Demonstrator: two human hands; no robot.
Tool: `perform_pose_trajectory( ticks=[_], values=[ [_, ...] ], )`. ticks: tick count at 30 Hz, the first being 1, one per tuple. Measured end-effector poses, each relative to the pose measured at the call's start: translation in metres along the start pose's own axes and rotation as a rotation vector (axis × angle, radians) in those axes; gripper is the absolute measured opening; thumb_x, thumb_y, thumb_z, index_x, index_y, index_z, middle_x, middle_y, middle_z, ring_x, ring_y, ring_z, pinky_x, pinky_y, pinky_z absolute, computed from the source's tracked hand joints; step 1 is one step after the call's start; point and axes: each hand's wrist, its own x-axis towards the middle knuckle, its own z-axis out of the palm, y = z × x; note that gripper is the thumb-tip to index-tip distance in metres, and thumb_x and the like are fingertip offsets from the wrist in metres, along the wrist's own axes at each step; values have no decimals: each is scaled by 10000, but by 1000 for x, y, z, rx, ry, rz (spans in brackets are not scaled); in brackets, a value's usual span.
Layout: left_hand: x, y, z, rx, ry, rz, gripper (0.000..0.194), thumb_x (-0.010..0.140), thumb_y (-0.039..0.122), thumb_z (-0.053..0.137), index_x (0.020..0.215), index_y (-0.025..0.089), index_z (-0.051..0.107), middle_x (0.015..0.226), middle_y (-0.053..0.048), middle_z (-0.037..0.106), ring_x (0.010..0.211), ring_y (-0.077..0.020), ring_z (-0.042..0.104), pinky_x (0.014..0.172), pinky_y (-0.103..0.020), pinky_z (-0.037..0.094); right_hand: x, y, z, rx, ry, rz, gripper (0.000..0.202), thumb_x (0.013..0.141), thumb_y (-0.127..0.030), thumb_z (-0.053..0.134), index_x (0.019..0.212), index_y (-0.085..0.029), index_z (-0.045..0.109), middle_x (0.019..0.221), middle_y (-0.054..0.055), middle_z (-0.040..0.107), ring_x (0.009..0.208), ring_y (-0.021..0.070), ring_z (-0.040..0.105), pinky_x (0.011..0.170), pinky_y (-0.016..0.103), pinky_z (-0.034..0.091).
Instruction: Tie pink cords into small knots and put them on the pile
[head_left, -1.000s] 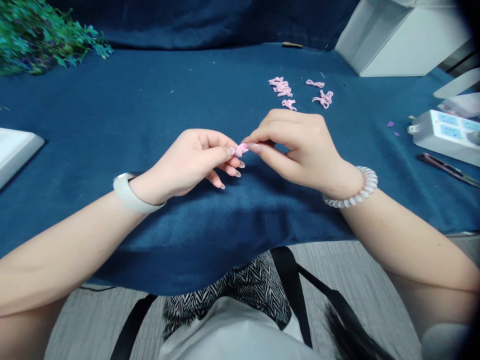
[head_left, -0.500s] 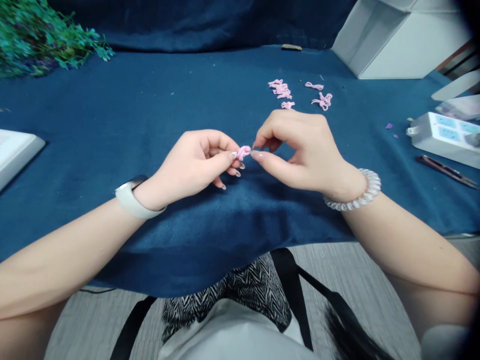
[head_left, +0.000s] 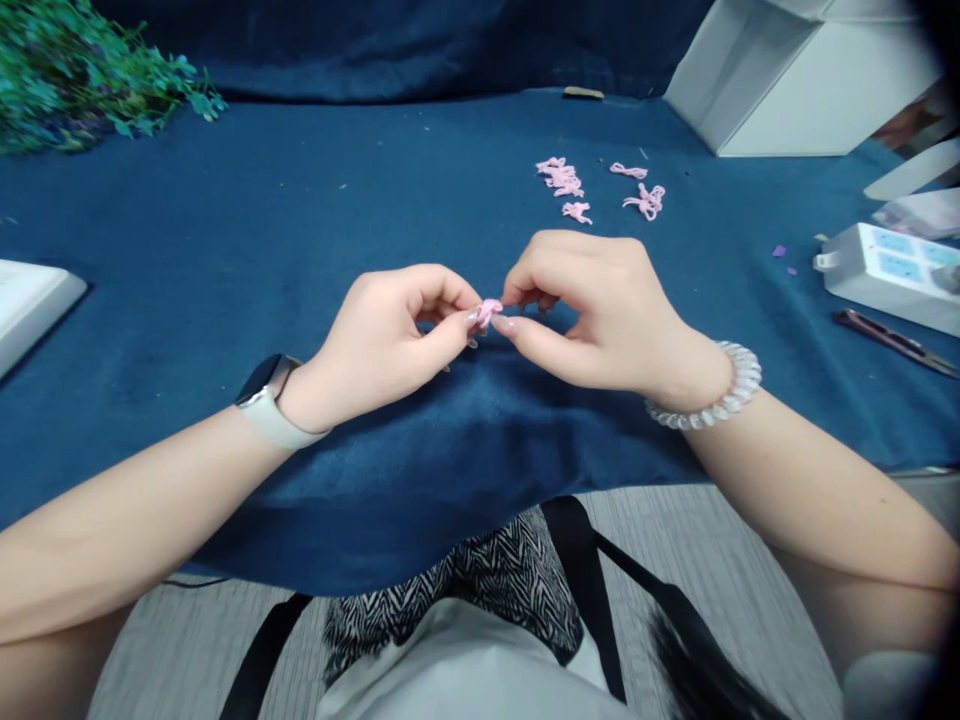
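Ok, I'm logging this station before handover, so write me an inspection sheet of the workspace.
Surface: blue cloth, creased near its front edge
Work pieces: small pink cord piece, in hand; loose pink pieces farther back
Clutter: purple scraps, slim dark tool, white block with blue labels
Hands: left hand pinches the piece; right hand has fingertips at it
Cables: thin black cable, lower left
Surroundings: white box, greenery
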Motion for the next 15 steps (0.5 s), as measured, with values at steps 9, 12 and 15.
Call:
perform_pose_trajectory(
  ticks=[9, 12, 15],
  values=[
    [1, -9, -3, 215, -8, 278, 88, 793, 214, 597, 824, 181, 672, 702, 25, 691, 584, -100, 614, 588, -210, 474, -1, -2, 1, -89, -70, -51, 214, 911, -322, 482, 827, -148, 574, 763, 32, 568, 702, 141, 545, 640, 282, 419],
    [1, -10, -3, 262, -11, 321, 89, 794, 204, 590, 829, 189, 671, 698, 29, 692, 576, -98, 613, 590, -212, 476, -1, -1, 1, -116, -100, -66, 236, 929, -327, 453, 830, -148, 571, 767, 31, 560, 701, 140, 542, 642, 282, 417],
    [1, -10, -3, 279, -12, 341, 74, 789, 198, 601, 818, 191, 669, 700, 29, 695, 585, -100, 623, 599, -215, 480, -1, 0, 1, -135, -122, -81, 245, 942, -303, 430, 816, -149, 572, 770, 33, 558, 698, 139, 538, 635, 280, 411]
  ],
)
